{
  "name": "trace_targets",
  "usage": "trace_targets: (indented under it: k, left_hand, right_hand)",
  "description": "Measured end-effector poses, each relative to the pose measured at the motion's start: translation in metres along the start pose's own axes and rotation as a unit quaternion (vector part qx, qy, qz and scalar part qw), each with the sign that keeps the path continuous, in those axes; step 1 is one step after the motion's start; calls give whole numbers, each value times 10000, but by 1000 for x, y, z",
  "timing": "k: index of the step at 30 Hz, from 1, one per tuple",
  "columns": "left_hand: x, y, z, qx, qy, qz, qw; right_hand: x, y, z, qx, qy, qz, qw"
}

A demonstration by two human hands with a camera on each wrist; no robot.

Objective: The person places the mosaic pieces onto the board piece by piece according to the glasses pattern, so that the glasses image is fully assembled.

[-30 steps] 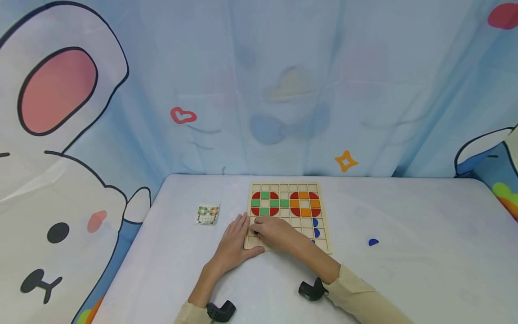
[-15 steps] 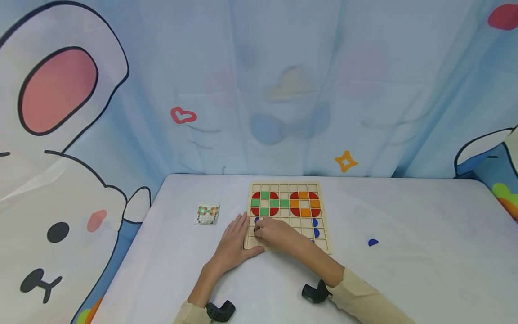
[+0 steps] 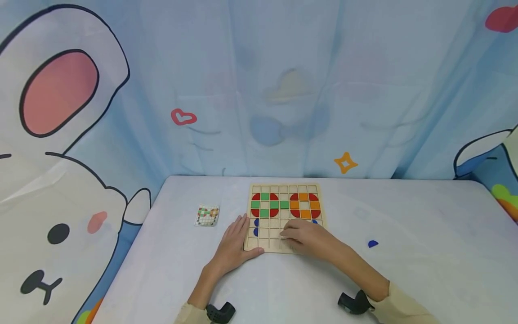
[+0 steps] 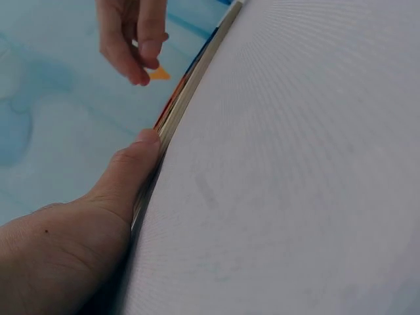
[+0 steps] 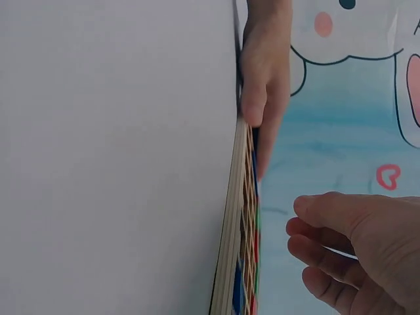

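A wooden grid board [image 3: 275, 245] lies on the table, bearing red quarter-round pieces, green squares and orange squares in its upper rows. My left hand [image 3: 232, 240] rests along its left edge with fingers straight and the thumb at the front corner. Two blue half-round pieces [image 3: 256, 231] sit in the left column beside that hand. Over the board's lower right part hovers my right hand [image 3: 309, 238]; in the right wrist view its fingers [image 5: 321, 246] are loosely bent, with nothing seen between them. It hides most of the right column, where one blue piece [image 3: 314, 221] peeks out.
A small pattern card [image 3: 207, 215] lies left of the board. On the right, a loose blue half-round piece [image 3: 373, 243] lies on the white tabletop [image 3: 425, 252]. A printed curtain [image 3: 283, 135] hangs behind the table.
My right hand has moved right from the board's left column, uncovering two blue half-round pieces there. My left hand has stayed at the board's edge.
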State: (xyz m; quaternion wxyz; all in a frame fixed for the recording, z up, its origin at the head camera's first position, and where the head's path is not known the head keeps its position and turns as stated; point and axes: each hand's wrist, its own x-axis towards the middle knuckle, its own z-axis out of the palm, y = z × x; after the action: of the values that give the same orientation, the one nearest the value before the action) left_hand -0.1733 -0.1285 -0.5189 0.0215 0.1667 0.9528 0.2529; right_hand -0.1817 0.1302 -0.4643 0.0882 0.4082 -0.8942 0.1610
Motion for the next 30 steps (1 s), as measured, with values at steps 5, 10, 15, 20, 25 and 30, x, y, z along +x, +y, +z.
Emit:
trace_targets:
  k: [5, 10, 15, 20, 25, 30]
  left_hand:
    - [0, 1, 0, 11, -91, 8, 10000]
    - [1, 1, -1, 8, -115, -57, 9999]
    - [0, 1, -2, 26, -43, -95, 9999]
    - [1, 0, 0, -2, -30, -67, 10000]
    - [1, 1, 1, -9, -70, -94, 9999]
    - [0, 3, -2, -9, -35, -27, 10000]
  right_hand:
    - [-35, 17, -10, -141, 20, 249, 9996]
    - [-72, 36, -24, -353, -132, 797, 9961]
    - [-98, 55, -35, -510, -358, 1452, 9874]
    - [-112, 65, -44, -493, -325, 1717, 9834]
    - [-120, 70, -49, -409, -311, 1882, 9808]
    - [-126, 74, -46, -497, -133, 1957, 9793]
